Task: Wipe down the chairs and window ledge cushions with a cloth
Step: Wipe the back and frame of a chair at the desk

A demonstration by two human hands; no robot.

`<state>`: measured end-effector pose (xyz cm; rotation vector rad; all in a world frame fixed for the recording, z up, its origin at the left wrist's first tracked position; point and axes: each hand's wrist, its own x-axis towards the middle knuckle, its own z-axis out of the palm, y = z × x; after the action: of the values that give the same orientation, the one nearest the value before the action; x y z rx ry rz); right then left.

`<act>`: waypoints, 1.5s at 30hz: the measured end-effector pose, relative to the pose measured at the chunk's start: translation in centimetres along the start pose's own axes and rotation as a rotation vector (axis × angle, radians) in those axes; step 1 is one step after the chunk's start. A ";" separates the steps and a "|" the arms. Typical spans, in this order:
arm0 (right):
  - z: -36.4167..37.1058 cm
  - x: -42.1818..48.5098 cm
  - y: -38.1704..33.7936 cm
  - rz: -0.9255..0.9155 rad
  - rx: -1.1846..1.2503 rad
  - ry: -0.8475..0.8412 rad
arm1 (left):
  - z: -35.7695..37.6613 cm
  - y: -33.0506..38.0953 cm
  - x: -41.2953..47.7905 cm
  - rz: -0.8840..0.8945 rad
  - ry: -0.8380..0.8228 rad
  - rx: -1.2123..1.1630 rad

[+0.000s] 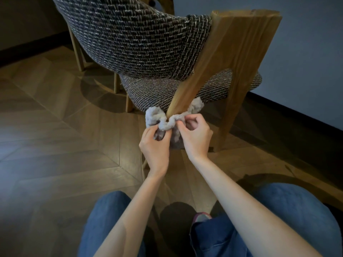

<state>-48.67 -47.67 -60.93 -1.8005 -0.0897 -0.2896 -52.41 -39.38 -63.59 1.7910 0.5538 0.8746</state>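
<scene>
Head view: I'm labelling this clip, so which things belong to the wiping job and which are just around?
In the job: grey cloth, wrapped round the wooden leg; woven-fabric chair; left hand and right hand, both gripping the cloth.
Just around: wood floor; dark skirting board; wall.

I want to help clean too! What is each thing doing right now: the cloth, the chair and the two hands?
cloth: bunched up, looped round the low end of the chair leg.
chair: standing on the floor.
left hand: grips the cloth's left end.
right hand: pinches the cloth's right end.
</scene>
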 end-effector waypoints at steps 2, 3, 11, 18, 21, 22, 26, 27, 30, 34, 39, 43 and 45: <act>0.7 -0.5 1.2 0.049 0.039 -0.049 | -0.1 -1.6 -0.3 -0.056 -0.035 0.034; 1.0 -0.7 1.9 0.089 0.061 -0.070 | -0.2 -2.4 -0.2 -0.065 -0.068 0.053; 4.2 -2.0 9.1 0.410 0.011 -0.333 | -1.1 -9.1 1.7 -0.052 -0.469 0.182; 7.8 -3.1 15.7 0.615 -0.063 -0.616 | -0.7 -16.8 1.0 -0.239 -0.626 0.315; 9.1 -3.7 17.5 0.759 -0.009 -0.659 | -0.4 -18.7 0.7 -0.355 -0.661 0.351; 9.5 -3.9 17.9 0.804 0.003 -0.663 | -0.3 -19.2 0.6 -0.373 -0.673 0.351; 9.7 -4.2 18.1 0.830 -0.004 -0.612 | -0.2 -19.7 0.3 -0.385 -0.650 0.357; 9.5 -4.1 17.7 0.800 -0.008 -0.572 | -0.2 -19.3 0.2 -0.389 -0.630 0.339; 8.3 -3.6 15.8 0.687 0.015 -0.427 | -0.2 -16.8 0.1 -0.345 -0.551 0.281; 5.7 -2.9 11.8 0.580 0.172 -0.242 | -0.2 -11.6 0.0 -0.192 -0.398 0.197; 2.6 -1.6 5.2 0.387 0.282 -0.007 | -0.2 -4.1 0.1 -0.103 -0.138 0.087; 0.1 -0.5 0.0 0.183 0.252 0.123 | 0.1 1.7 0.0 -0.059 -0.028 -0.103; -1.4 0.0 -2.1 0.102 0.206 0.202 | 0.6 4.3 -0.9 -0.005 0.014 -0.167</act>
<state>-49.37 -48.51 -58.65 -1.5575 0.1115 -0.3736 -52.64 -41.99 -60.04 1.6322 0.4797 0.9038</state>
